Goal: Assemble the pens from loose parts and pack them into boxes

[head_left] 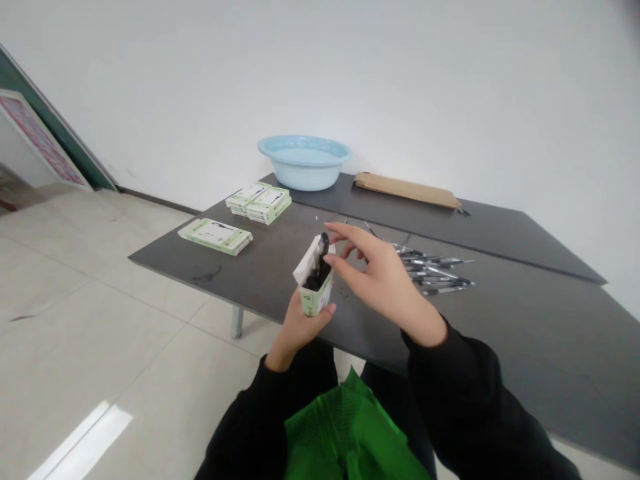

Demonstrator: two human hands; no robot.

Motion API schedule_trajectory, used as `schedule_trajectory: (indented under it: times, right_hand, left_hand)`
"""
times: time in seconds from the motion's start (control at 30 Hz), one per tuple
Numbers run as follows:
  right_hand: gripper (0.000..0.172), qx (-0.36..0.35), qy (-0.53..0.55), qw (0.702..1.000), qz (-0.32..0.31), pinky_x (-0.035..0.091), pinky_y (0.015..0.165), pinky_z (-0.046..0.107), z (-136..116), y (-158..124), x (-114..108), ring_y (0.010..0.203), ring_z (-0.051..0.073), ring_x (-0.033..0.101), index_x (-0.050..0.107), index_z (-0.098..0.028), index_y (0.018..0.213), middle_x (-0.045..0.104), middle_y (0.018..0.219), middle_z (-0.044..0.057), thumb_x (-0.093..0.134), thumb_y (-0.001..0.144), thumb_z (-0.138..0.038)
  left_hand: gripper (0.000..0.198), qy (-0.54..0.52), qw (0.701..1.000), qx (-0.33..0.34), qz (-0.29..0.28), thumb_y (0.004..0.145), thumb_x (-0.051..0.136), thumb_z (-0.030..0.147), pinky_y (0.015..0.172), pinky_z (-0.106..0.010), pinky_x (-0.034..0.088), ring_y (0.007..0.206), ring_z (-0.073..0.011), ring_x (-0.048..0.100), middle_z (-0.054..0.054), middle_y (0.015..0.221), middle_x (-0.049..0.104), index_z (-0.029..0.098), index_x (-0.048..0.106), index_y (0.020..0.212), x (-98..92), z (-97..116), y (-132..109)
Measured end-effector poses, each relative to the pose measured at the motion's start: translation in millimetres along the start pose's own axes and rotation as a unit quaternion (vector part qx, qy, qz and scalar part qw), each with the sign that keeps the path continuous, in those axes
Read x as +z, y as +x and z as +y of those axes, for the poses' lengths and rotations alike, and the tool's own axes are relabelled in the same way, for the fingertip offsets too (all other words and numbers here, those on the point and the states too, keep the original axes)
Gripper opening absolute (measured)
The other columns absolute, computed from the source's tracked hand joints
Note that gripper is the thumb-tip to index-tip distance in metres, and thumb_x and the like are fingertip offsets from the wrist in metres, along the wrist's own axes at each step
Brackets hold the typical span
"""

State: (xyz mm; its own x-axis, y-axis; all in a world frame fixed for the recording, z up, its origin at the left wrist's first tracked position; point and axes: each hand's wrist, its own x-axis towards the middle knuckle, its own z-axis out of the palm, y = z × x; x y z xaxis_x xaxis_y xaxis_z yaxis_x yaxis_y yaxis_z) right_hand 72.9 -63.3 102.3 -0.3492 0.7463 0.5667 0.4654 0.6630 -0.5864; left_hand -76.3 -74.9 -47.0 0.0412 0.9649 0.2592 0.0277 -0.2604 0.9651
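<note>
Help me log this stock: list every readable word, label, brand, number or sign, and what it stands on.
No text is legible.
Open green-white cardboard carton, held: marks too blurred.
Lone flat green-white cardboard carton: print too small.
Stacked green-white cardboard cartons: print too small.
Scattered clear and black pens: nothing readable.

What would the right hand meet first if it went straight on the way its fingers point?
The right hand would first meet the black item, likely a pen, that it appears to touch; then probably the white flap of the open box, though depth is unclear.
</note>
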Motion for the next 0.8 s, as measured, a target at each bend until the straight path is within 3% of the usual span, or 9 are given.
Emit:
schedule_trajectory:
  times: [0.07, 0.2, 0.33, 0.43, 0.53, 0.6, 0.67, 0.8]
  right_hand:
    - [0.042, -0.02, -0.005, 1.0, 0.016, 0.047, 0.078, 0.029, -1.9, -0.5, -0.8, 0.079, 0.014, 0.061, 0.053, -0.023, 0.13, 0.068, 0.104, 0.004, 0.054, 0.089, -0.018]
    - [0.023, -0.07, -0.07, 0.995, -0.011, 0.045, 0.085, 0.033, -1.4, -1.0, 3.0, 0.091, 0.017, 0.063, 0.064, -0.021, 0.11, 0.068, 0.101, 0.005, 0.049, 0.093, -0.017]
    - [0.022, -0.083, -0.08, 0.992, -0.057, 0.047, 0.086, 0.033, -0.8, -4.1, 6.1, 0.098, 0.019, 0.061, 0.068, -0.02, 0.103, 0.065, 0.106, 0.008, 0.048, 0.093, -0.016]
    - [0.022, -0.073, -0.056, 0.996, -0.021, 0.047, 0.087, 0.034, 4.8, -10.6, -3.6, 0.101, 0.019, 0.06, 0.068, -0.02, 0.102, 0.062, 0.108, 0.009, 0.049, 0.092, -0.017]
    - [0.021, 0.022, -0.087, 0.995, 0.042, 0.048, 0.081, 0.033, 29.7, -20.6, -22.7, 0.089, 0.019, 0.061, 0.069, -0.019, 0.099, 0.064, 0.101, 0.008, 0.051, 0.09, -0.022]
    - [0.021, 0.131, -0.15, 0.98, 0.007, 0.048, 0.073, 0.03, 56.9, -27.5, -34.0, 0.075, 0.017, 0.062, 0.07, -0.018, 0.097, 0.068, 0.094, 0.007, 0.053, 0.087, -0.023]
    - [0.023, 0.232, -0.229, 0.945, -0.039, 0.046, 0.074, 0.029, 84.6, -33.0, -40.0, 0.076, 0.019, 0.064, 0.072, -0.017, 0.094, 0.071, 0.09, 0.008, 0.052, 0.085, -0.021]
    - [0.03, 0.322, -0.336, 0.88, -0.098, 0.044, 0.075, 0.028, 116.1, -34.9, -32.2, 0.089, 0.023, 0.067, 0.073, -0.016, 0.088, 0.073, 0.092, 0.013, 0.046, 0.089, -0.029]
  left_hand:
    - [0.044, -0.001, 1.0, -0.001, 0.002, 0.072, 0.069, 0.034, 0.092, -0.04, 0.052, 0.099, -0.0246, 0.066, -0.01, 0.109, 0.07, 0.016, 0.064, 0.112, 0.3, 1.3, 0.0]
    - [0.043, 0.019, 1.0, 0.015, 0.008, 0.071, 0.069, 0.032, 0.094, -0.04, 0.051, 0.099, -0.0243, 0.065, -0.01, 0.108, 0.069, 0.015, 0.063, 0.111, 0.3, 7.7, 0.3]
    - [0.047, 0.02, 1.0, 0.01, 0.012, 0.071, 0.068, 0.032, 0.094, -0.04, 0.05, 0.102, -0.025, 0.065, -0.01, 0.11, 0.069, 0.015, 0.061, 0.115, -0.2, 11.3, 0.2]
    - [0.048, 0.016, 1.0, -0.003, 0.011, 0.07, 0.07, 0.032, 0.096, -0.041, 0.049, 0.104, -0.0259, 0.064, -0.012, 0.111, 0.069, 0.014, 0.062, 0.114, -0.7, 9.2, -0.2]
    - [0.041, 0.006, 1.0, -0.023, -0.004, 0.072, 0.069, 0.031, 0.098, -0.041, 0.048, 0.105, -0.0258, 0.065, -0.013, 0.112, 0.069, 0.014, 0.065, 0.11, -1.0, 6.1, -0.7]
    - [0.041, 0.008, 1.0, -0.029, -0.004, 0.073, 0.068, 0.03, 0.099, -0.041, 0.048, 0.106, -0.0256, 0.065, -0.013, 0.114, 0.069, 0.014, 0.065, 0.111, -0.9, 4.8, -0.8]
    - [0.044, 0.013, 0.999, -0.031, 0.0, 0.072, 0.069, 0.03, 0.1, -0.041, 0.048, 0.108, -0.0256, 0.064, -0.013, 0.116, 0.068, 0.015, 0.064, 0.112, -0.7, 4.1, -0.7]
    - [0.045, 0.018, 0.999, -0.031, 0.01, 0.072, 0.07, 0.03, 0.101, -0.042, 0.047, 0.109, -0.0264, 0.064, -0.014, 0.117, 0.068, 0.014, 0.064, 0.113, -0.2, 4.0, -0.8]
